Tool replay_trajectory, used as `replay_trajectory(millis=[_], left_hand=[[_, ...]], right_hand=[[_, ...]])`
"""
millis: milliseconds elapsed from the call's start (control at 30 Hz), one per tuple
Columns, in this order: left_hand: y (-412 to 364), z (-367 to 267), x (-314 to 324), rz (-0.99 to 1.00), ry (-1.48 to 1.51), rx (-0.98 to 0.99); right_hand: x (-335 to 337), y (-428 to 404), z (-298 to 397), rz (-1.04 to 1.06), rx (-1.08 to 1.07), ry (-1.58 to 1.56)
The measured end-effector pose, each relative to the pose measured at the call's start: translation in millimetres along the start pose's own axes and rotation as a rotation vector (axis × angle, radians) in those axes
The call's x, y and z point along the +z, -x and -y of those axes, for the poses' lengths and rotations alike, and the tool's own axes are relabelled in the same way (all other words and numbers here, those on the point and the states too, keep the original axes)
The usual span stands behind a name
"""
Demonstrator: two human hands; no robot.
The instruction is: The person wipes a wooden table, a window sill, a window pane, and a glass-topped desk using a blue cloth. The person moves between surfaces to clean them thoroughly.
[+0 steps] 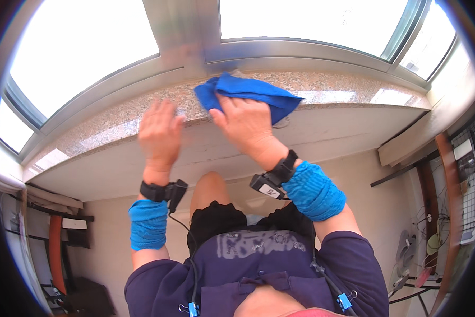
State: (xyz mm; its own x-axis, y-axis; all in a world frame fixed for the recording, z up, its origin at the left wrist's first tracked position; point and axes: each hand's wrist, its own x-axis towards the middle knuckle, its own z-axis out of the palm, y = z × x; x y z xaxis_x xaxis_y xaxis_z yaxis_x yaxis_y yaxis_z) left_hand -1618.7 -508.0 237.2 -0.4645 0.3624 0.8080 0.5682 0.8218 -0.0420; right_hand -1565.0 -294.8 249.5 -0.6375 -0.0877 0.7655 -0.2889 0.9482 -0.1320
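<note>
My right hand (245, 123) presses on a bright blue cloth (257, 87), which is bunched over the front edge of a speckled granite windowsill (320, 83). Part of the cloth spreads beyond my fingertips towards the window frame, and a fold hangs past the edge on the right. My fingers partly disappear under the folds. To the left, my left hand (160, 134) is extended over the sill's front edge, holding nothing; its fingers are blurred by motion. Whether it touches the stone I cannot tell.
Behind the sill runs a metal window frame (189, 47) with bright panes. A pale wall (320, 126) drops below the sill. Curtains (404, 146) hang at both ends. On the right are slippers (406, 249), loose cables and a wooden-edged desk (451, 190); a dark chair (88, 297) is lower left.
</note>
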Motion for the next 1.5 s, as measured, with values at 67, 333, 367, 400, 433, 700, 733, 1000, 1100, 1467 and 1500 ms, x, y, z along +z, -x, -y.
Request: replay_trajectory(millis=[67,333,367,400,433,700,733,1000,1100,1467,1500], left_hand=[[8.2,33.1,-11.0,-0.013,0.014,0.007],[23.0,47.4,-7.0,-0.052,-0.016,0.018],[22.4,46.9,-8.1,-0.058,-0.009,0.02],[22.1,47.7,-9.7,-0.064,0.01,0.035],[21.9,50.5,-11.8,-0.035,0.028,0.057],[44.7,156.0,-41.0,-0.024,-0.142,0.032],[49.9,174.9,-47.0,-0.014,-0.159,-0.02],[78.5,214.2,-54.3,0.004,-0.232,-0.078],[76.2,212.5,-55.4,-0.011,-0.215,-0.072],[77.4,222.3,-63.6,0.014,-0.098,-0.02],[78.3,227.4,-64.3,0.027,-0.07,-0.02]], right_hand=[[12.8,-6.6,25.2,-0.005,-0.052,-0.038],[11.3,-9.5,28.5,0.092,-0.086,-0.042],[4.4,-5.4,16.5,0.09,-0.083,0.063],[-2.9,-1.3,3.3,0.134,-0.051,0.169],[-12.0,3.6,-10.8,0.125,-0.11,0.314],[-48.5,26.7,-65.2,0.109,0.375,0.476],[-45.7,25.4,-60.3,0.134,0.419,0.484],[29.2,-9.3,57.8,0.068,0.25,0.356],[60.4,-25.2,115.2,0.065,0.215,0.285],[144.6,-70.2,270.5,-0.02,-0.034,0.044],[145.9,-71.5,273.9,-0.014,-0.037,0.038]])
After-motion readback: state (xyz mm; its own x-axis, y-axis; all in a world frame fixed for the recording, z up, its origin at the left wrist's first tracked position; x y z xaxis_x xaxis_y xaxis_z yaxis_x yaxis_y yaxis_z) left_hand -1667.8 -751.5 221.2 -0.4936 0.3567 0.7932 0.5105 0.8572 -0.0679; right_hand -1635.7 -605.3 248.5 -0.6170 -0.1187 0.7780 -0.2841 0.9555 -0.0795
